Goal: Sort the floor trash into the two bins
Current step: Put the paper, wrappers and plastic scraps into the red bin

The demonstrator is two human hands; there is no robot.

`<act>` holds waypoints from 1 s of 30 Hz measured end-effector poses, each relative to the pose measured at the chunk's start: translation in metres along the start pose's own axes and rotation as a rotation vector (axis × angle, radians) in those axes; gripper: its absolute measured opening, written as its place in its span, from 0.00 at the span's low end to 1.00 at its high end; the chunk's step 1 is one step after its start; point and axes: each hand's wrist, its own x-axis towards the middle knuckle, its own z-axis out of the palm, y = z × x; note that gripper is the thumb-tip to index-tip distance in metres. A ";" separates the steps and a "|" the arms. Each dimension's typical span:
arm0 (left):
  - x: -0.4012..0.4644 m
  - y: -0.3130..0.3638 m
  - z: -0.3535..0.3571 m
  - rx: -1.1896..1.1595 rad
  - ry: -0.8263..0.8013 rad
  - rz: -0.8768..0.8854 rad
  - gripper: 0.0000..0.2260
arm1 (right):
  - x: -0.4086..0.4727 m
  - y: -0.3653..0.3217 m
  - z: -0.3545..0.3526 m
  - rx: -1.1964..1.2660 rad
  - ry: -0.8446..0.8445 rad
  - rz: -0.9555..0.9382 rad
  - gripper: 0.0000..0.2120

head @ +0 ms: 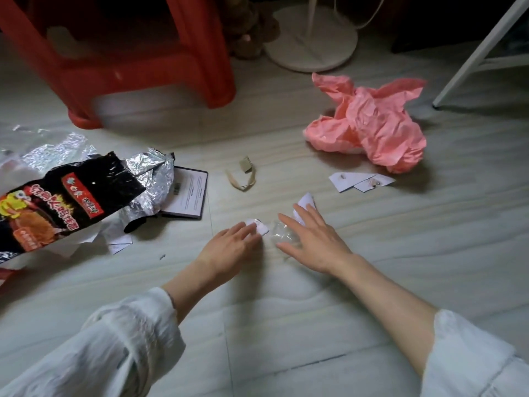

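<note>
Gathering small trash at frame centre: left hand [229, 247] pinching a white scrap [259, 226], right hand [312, 242] with fingers straight, spread over clear wrap [279, 233] on the floor [286, 310]. Next, probably closing on the wrap, lifting both. No bins visible.

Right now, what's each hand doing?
Left hand: fingers pinch a white paper scrap.
Right hand: open, fingers spread over clear plastic wrap.
</note>
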 end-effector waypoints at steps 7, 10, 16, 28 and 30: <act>-0.009 0.008 -0.001 -0.115 0.012 -0.238 0.08 | -0.002 -0.001 0.014 0.094 0.089 0.045 0.24; -0.003 0.016 -0.007 -0.251 0.013 -0.411 0.09 | -0.003 -0.003 0.017 0.077 0.069 0.018 0.25; 0.011 0.020 -0.001 -0.495 0.044 -0.673 0.23 | 0.001 -0.001 0.015 -0.041 0.151 0.045 0.27; 0.047 -0.021 -0.017 -0.310 0.171 -0.493 0.09 | 0.024 0.008 0.002 0.043 0.050 0.150 0.32; 0.059 -0.028 -0.019 -0.312 0.145 -0.513 0.10 | 0.027 0.006 0.001 0.025 0.086 0.164 0.26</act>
